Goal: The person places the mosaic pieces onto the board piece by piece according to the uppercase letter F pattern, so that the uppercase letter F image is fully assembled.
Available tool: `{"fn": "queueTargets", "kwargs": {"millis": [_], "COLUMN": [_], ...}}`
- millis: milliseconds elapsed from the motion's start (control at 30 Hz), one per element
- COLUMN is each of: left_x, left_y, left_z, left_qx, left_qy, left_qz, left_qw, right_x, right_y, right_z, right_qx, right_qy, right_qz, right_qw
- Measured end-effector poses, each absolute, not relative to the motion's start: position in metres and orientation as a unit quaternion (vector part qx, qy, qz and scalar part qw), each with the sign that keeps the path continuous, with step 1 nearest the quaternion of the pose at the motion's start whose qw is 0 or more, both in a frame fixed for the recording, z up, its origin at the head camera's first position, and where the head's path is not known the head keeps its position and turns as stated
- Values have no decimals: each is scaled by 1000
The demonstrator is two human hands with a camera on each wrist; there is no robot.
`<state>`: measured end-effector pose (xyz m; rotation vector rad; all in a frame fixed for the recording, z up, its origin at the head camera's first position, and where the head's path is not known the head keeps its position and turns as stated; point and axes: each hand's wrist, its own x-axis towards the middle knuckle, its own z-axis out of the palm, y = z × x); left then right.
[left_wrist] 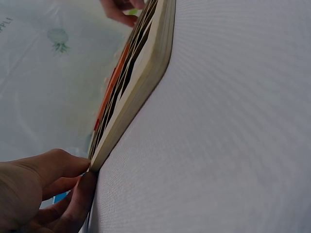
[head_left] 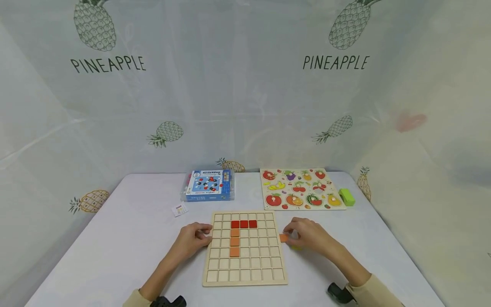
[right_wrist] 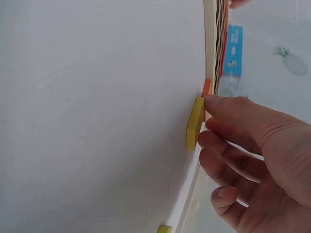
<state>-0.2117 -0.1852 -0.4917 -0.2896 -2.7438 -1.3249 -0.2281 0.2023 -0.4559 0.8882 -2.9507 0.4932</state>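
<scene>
A: Head view?
B: Left hand (head_left: 191,240) pinches the board (head_left: 254,252) by its left edge; a tug could skew it. Right hand (head_left: 311,235) curves its fingers at an orange tile (head_left: 283,238), right of the board.
A: Left wrist?
B: The board's face is mostly hidden.
A: Right wrist?
B: Orange tile part-hidden; whether gripped, cannot tell. Brushing fingers could scatter a yellow tile (right_wrist: 194,125), likewise right.

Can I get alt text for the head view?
A person's left-hand grip holds a pale wooden grid board; the right-hand grip pinches an orange square tile beside its right edge. On the board, three red square tiles form a row, three orange ones running down from its left end. Behind lies a fruit-picture board.
</scene>
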Motion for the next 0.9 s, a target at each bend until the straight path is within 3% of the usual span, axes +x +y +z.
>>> {"fn": "queueTargets", "kwargs": {"millis": [367, 900], "left_x": [-212, -211], "left_y": [-186, -184], "left_z": [-493, -495], "left_qx": [-89, -81], "left_qy": [-895, -896], "left_qz": [-435, -434], "left_qw": [36, 43], "right_x": [-232, -231], "right_y": [202, 205], "right_z": [-456, -459], "right_qx": [277, 276], "right_qy": [-948, -949], "right_qz": [158, 153], "right_qw": [-10, 5]}}
